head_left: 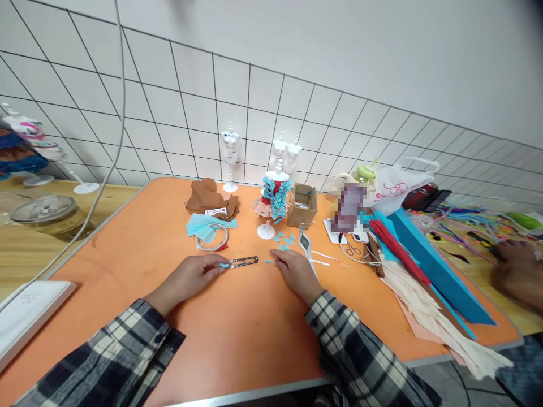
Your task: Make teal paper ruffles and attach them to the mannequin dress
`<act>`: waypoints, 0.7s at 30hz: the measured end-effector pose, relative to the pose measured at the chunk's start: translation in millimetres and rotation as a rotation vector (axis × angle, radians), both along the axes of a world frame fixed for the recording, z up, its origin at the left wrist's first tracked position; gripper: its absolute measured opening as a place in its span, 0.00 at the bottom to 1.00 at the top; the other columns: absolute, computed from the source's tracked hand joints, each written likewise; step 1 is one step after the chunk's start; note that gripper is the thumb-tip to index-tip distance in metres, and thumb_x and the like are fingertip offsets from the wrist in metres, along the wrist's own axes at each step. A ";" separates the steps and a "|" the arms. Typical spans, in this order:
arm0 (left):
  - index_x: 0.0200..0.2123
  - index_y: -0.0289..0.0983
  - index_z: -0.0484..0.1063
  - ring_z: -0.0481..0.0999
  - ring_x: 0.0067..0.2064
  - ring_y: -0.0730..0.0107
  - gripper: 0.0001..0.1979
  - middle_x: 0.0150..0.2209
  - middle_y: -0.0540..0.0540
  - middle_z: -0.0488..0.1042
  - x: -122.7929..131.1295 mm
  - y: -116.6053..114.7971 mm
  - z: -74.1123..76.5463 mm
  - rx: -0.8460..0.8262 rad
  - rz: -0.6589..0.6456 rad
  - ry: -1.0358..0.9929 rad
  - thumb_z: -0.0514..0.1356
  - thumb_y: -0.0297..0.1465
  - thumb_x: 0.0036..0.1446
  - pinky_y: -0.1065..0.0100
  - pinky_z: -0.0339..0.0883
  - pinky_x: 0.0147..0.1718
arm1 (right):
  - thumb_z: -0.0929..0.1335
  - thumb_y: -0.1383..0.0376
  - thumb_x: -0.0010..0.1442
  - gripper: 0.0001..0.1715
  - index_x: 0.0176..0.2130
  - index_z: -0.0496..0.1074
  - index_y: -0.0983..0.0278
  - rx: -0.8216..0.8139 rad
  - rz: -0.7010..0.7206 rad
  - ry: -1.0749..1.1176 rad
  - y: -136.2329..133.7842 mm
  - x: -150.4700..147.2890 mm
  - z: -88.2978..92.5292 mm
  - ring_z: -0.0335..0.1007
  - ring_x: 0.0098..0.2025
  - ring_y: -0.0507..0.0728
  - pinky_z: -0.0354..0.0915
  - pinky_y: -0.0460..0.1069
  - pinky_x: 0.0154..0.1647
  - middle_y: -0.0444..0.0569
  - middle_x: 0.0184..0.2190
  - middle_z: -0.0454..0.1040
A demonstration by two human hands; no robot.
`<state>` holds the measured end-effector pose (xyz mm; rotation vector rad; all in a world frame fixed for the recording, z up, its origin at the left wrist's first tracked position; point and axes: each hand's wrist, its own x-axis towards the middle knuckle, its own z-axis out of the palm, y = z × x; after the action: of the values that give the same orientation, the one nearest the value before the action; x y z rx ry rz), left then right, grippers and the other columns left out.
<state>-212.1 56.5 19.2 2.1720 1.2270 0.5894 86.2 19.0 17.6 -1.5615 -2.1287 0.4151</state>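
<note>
My left hand (193,277) is closed, fingertips pinching a small light-blue fabric piece (223,265). Right beside those fingertips lie thread snips (244,262), flat on the orange table (229,322). My right hand (296,271) rests palm down with its fingers stretched forward, apparently holding nothing. Another small blue scrap (268,262) lies just left of its fingertips. Several little blue bow-shaped pieces (285,242) are scattered beyond that hand. Behind them stands a miniature dress form (275,195) in a red bodice, blue ruffles and a pinkish ruffled skirt.
Brown fabric (207,198), light-blue fabric (203,226) and a hoop (212,247) lie at back left. A cardboard box (302,206) stands beside the dress form. Fabric strips (424,299), scissors (353,249) and a plastic bag (399,183) occupy the right; another person's hand (515,254) is there.
</note>
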 end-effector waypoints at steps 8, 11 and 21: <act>0.43 0.40 0.78 0.77 0.50 0.56 0.19 0.45 0.42 0.81 5.7 -4.5 1.6 0.079 0.154 -0.172 0.58 0.46 0.57 0.59 0.68 0.53 | 0.63 0.70 0.65 0.14 0.43 0.76 0.62 -0.051 0.093 -0.278 11.1 -15.0 -8.1 0.71 0.43 0.57 0.63 0.48 0.43 0.51 0.38 0.75; 0.41 0.40 0.79 0.77 0.48 0.56 0.18 0.43 0.43 0.81 10.2 -5.1 2.0 0.088 0.106 -0.147 0.58 0.45 0.57 0.59 0.69 0.51 | 0.62 0.71 0.65 0.14 0.40 0.76 0.63 -0.049 0.089 -0.259 5.1 -15.6 -6.6 0.71 0.42 0.56 0.62 0.48 0.43 0.51 0.37 0.75; 0.42 0.41 0.79 0.79 0.42 0.61 0.16 0.41 0.45 0.81 16.4 -7.4 -0.6 0.060 0.051 -0.097 0.57 0.42 0.58 0.64 0.71 0.44 | 0.64 0.68 0.65 0.15 0.50 0.75 0.62 -0.062 0.121 -0.149 -1.3 -30.8 -5.3 0.72 0.43 0.56 0.63 0.47 0.44 0.51 0.39 0.76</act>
<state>-195.7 49.1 18.6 2.1395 1.2304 0.7526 55.4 17.6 12.3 -1.5455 -2.3539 0.4207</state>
